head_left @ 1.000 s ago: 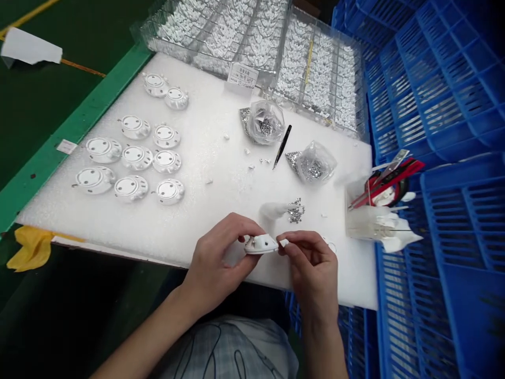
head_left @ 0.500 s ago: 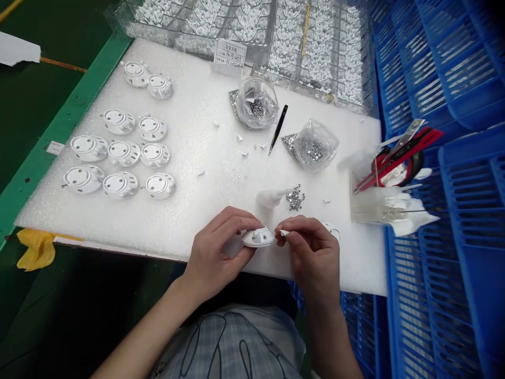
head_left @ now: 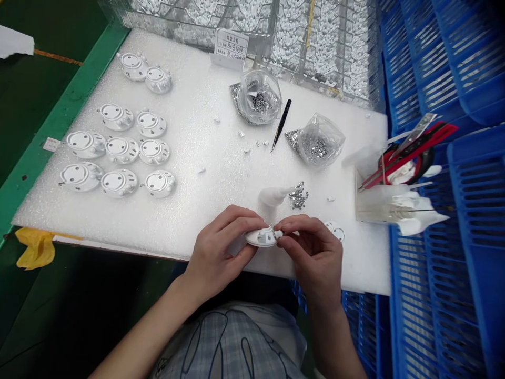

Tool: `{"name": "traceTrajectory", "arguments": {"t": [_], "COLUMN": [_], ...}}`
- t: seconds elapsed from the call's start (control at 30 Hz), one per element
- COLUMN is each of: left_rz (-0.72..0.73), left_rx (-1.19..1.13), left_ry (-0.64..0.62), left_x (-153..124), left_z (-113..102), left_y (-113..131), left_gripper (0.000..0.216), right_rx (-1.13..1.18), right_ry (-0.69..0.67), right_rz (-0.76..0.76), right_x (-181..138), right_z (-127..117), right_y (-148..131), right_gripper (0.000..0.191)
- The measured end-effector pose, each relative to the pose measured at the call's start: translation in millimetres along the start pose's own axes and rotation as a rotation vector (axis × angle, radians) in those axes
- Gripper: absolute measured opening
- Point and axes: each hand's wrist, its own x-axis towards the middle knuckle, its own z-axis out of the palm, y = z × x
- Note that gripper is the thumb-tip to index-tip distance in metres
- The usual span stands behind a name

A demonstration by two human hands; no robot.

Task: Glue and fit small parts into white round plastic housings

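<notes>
My left hand (head_left: 224, 242) is closed on a white oval model part (head_left: 261, 237), gripping it by its left end above the foam sheet. Between the thumb and fingertips of my right hand (head_left: 313, 245) is a small white plastic piece (head_left: 278, 233), which meets the right end of the oval part. Just beyond my hands a white squeeze bottle (head_left: 274, 196) lies with its nozzle beside a heap of small silvery parts (head_left: 299, 196). Partly behind my right hand, another white part (head_left: 335, 230) rests on the foam.
White foam (head_left: 197, 210) covers the table. Several finished-looking oval parts (head_left: 118, 150) stand in rows at left. Two plastic bags (head_left: 260, 100) of metal bits, black tweezers (head_left: 281, 125), a tool holder (head_left: 374, 205), compartment trays (head_left: 323, 47) and blue crates (head_left: 430, 263) surround the work.
My right hand has brought the small white piece leftward against the end of the oval part. My left hand keeps its hold. The camera view has shifted slightly.
</notes>
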Motion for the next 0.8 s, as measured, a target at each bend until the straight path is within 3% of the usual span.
{"name": "traceTrajectory", "arguments": {"t": [0.43,0.8], "left_rz": [0.035,0.025], "left_rx": [-0.004,0.013], "left_ry": [-0.016,0.004], "left_x": [-1.6,-0.7], "left_z": [0.4,0.6], "left_y": [-0.6,-1.2], "left_gripper": [0.03,0.025], "right_rx": [-0.139,-0.195], "right_ry": [-0.002,-0.031], "right_rz": [-0.121,-0.18], "right_x": [-2.6,-4.5], "right_z": [4.1,2.5], "right_y": [-1.0,-1.4], "right_gripper": [0.025,0.03]}}
